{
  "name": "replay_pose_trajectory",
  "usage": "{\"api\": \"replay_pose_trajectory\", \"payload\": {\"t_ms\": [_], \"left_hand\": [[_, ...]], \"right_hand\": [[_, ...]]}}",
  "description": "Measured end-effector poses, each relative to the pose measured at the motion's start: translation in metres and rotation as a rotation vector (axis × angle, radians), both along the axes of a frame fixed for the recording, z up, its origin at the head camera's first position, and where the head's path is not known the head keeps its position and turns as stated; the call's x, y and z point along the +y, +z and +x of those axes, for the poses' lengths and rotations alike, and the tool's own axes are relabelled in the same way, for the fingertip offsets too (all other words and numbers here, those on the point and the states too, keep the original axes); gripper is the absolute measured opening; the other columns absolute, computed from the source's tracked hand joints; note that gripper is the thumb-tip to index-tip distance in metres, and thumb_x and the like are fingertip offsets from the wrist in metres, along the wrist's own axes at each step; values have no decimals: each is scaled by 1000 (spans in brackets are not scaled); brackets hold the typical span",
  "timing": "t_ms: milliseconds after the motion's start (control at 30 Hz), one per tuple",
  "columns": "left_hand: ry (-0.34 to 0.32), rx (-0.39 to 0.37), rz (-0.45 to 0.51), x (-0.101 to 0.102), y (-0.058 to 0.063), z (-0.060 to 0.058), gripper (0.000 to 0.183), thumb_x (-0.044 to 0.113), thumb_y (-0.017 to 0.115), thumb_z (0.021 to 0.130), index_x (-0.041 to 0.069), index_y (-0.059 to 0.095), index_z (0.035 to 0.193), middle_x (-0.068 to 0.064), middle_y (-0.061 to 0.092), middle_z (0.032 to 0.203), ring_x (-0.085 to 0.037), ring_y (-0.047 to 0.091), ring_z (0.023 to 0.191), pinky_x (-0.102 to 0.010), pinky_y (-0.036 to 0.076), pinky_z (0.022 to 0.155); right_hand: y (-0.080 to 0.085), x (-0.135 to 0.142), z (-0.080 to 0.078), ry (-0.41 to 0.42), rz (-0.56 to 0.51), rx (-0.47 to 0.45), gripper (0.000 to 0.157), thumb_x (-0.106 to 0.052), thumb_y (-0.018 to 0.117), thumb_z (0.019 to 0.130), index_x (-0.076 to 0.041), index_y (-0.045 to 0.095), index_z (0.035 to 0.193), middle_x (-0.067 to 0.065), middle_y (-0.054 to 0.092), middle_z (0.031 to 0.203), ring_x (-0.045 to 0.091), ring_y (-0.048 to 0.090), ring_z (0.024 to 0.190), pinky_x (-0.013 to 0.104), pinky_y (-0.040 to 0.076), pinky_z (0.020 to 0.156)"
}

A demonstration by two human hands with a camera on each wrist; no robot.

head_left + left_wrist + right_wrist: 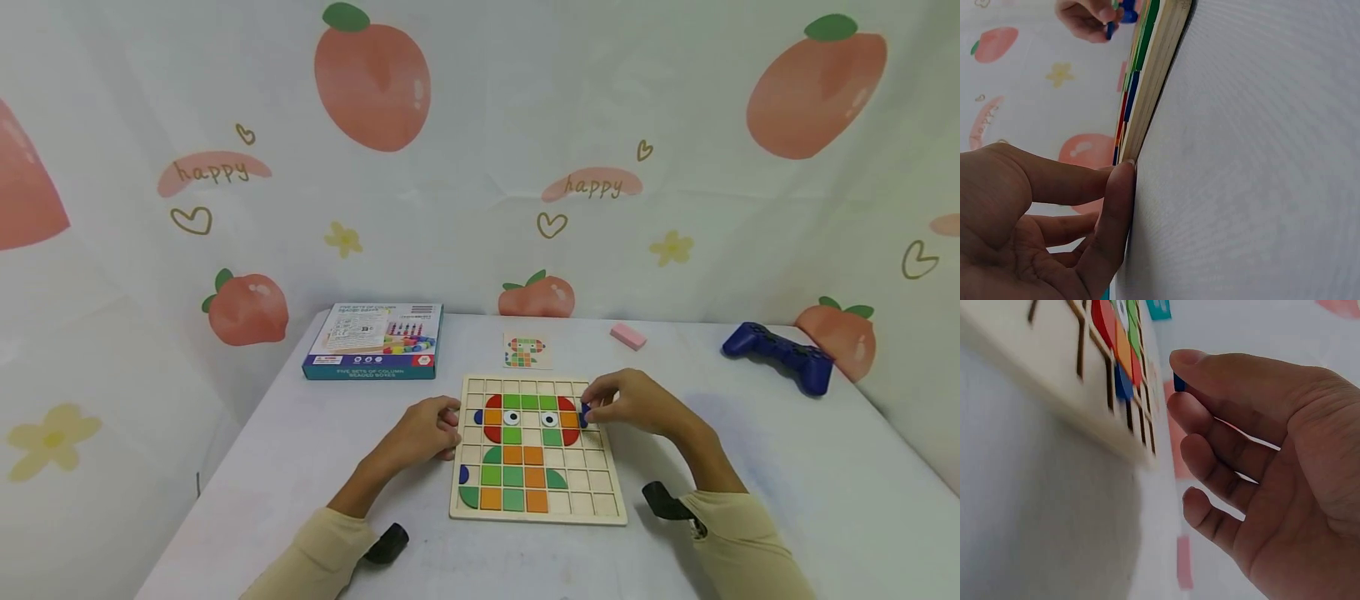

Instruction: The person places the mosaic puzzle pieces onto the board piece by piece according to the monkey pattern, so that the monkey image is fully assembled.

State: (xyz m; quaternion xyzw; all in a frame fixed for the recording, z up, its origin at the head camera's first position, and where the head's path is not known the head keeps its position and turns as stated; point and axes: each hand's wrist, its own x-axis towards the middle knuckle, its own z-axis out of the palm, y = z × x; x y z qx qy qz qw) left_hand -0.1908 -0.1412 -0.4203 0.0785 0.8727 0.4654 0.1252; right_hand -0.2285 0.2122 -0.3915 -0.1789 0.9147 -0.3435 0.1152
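A square wooden grid board (pixel 592 504) lies on the table, with colored tiles forming a figure with two round eyes. At its left edge my left hand (pixel 426 429) holds the rim; in the left wrist view its thumb and a finger (pixel 1119 200) meet at the board's side. Above the right edge, my right hand (pixel 630 402) pinches a small blue tile (pixel 1179 383) between thumb and index finger, the other fingers loosely bent. Another blue tile (pixel 1124 385) sits on the board beside an orange one. Most of the pinched tile is hidden by the fingertips.
Behind the board lies a pattern card (pixel 527 351). A boxed toy set (pixel 371 342) stands back left. A pink block (pixel 627 337) and a dark blue game controller (pixel 780 357) lie back right. A peach-printed curtain (pixel 480 167) hangs behind the table.
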Motion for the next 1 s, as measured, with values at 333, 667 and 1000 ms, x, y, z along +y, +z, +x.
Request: {"api": "replay_pose_trajectory", "payload": {"t_ms": [333,667,1000], "left_hand": [[2,4,-12,-1,-1,-1,53,0,73,92,-6,59,142,-9,61,104,-19,61,90,-28,63,76],[7,-24,3,-1,-2,-3,54,0,72,92,-5,59,143,-9,61,104,-21,63,89,-28,64,74],[-1,-54,20,-2,0,-3,56,-1,73,91,-5,57,144,-10,62,105,-19,64,85,-28,64,74]], "right_hand": [[-1,-44,8,121,-23,26,16,-18,83,90,-8,81,103,-3,70,90,17,59,87,30,53,76],[-6,-89,14,228,-9,39,16,-19,84,90,-11,82,103,-8,71,87,14,59,85,25,54,75],[-8,-130,19,323,2,36,15,-19,84,91,-11,81,104,-9,70,87,12,62,84,25,55,78]]}}
